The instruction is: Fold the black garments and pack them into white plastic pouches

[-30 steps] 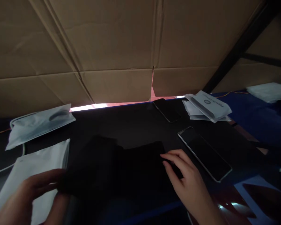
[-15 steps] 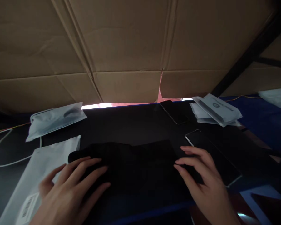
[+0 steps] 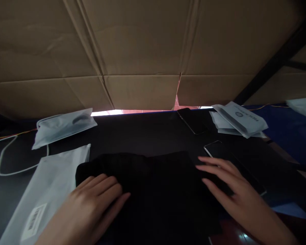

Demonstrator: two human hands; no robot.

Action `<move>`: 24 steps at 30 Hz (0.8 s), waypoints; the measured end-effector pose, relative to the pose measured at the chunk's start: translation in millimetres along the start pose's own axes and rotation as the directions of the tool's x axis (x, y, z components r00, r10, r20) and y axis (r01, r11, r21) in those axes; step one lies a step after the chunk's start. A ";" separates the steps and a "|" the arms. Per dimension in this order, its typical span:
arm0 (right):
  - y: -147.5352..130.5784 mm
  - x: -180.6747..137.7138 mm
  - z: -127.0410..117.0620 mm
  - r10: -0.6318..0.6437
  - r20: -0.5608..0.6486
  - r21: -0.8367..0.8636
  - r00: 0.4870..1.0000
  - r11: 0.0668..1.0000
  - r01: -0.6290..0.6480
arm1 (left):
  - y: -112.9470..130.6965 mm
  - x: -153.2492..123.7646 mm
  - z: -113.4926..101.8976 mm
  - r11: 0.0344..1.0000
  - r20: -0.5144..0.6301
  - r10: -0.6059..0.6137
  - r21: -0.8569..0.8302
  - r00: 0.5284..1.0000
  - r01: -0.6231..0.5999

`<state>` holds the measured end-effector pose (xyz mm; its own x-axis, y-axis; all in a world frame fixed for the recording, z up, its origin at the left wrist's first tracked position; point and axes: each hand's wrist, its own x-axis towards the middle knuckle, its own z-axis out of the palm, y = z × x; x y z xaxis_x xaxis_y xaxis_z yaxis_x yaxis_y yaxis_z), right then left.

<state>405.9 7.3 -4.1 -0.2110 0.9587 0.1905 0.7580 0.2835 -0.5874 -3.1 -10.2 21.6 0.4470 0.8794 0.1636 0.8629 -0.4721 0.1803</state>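
Note:
A piece of black cloth [image 3: 153,183] lies on the dark table in front of me, its far edge wavy and its left end bunched. Its near part hangs over the front edge, and its exact kind is hard to tell in the dim light. My left hand [image 3: 94,200] rests on the left end with its fingers curled and closed on the fabric. At the cloth's right side is my right hand [image 3: 232,180], fingers and thumb apart and nothing between them. Under and beyond that hand lies a phone-like dark slab [image 3: 234,160] with a light rim.
A white pouch with a barcode label [image 3: 48,183] lies to the left, with a second pouch [image 3: 65,127] and a white cable [image 3: 17,173] behind it. Toward the back right are a black phone [image 3: 192,120] and stacked white pouches [image 3: 241,119]. Cardboard [image 3: 142,51] walls the far side.
My left hand's fingers have gone from spread to curled on the cloth. The cloth now reaches nearer and covers the table's front edge. My right hand has shifted slightly right.

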 end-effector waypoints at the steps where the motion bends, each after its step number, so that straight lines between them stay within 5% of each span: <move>1: -4.2 13.5 3.3 -0.017 0.042 -0.025 0.999 1.000 0.018 | 1.6 9.6 -2.1 1.000 0.043 -0.020 0.004 0.999 0.019; 7: -12.8 54.5 1.9 0.003 0.067 0.043 0.998 0.999 -0.006 | -3.6 19.9 -2.0 0.996 0.140 -0.070 0.060 0.988 0.062; 10: -10.3 66.9 -0.7 0.149 -0.062 0.116 0.987 0.983 -0.141 | -10.8 19.6 -2.7 0.989 0.138 -0.126 0.094 0.982 0.113; 13: -13.2 83.8 4.7 0.253 -0.256 0.122 0.933 0.966 -0.228 | -15.0 30.6 -0.3 0.975 0.009 -0.157 0.163 0.988 0.153; 17: -34.4 89.8 18.1 0.134 -0.477 0.062 0.869 0.991 -0.119 | -13.3 45.8 14.2 0.969 -0.145 -0.093 0.213 0.985 0.123; 19: -45.5 80.9 26.6 -0.074 -0.376 -0.039 0.924 0.997 0.064 | -12.4 44.9 24.7 0.970 -0.173 -0.094 0.207 0.980 0.130; 21: -49.8 68.9 36.8 -0.231 -0.118 -0.118 0.966 0.969 0.217 | -14.0 36.8 35.8 0.970 -0.170 -0.105 0.200 0.980 0.139; 24: -42.6 55.7 52.6 -0.185 0.142 -0.182 0.972 0.961 0.209 | -20.6 16.7 50.0 0.971 -0.147 -0.127 0.182 0.981 0.153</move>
<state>329.5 49.7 -9.8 -0.4330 0.8827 0.1825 0.7964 0.4695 -0.3812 -1.5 17.3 -27.8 0.2939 0.9139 0.2799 0.9495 -0.3127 0.0241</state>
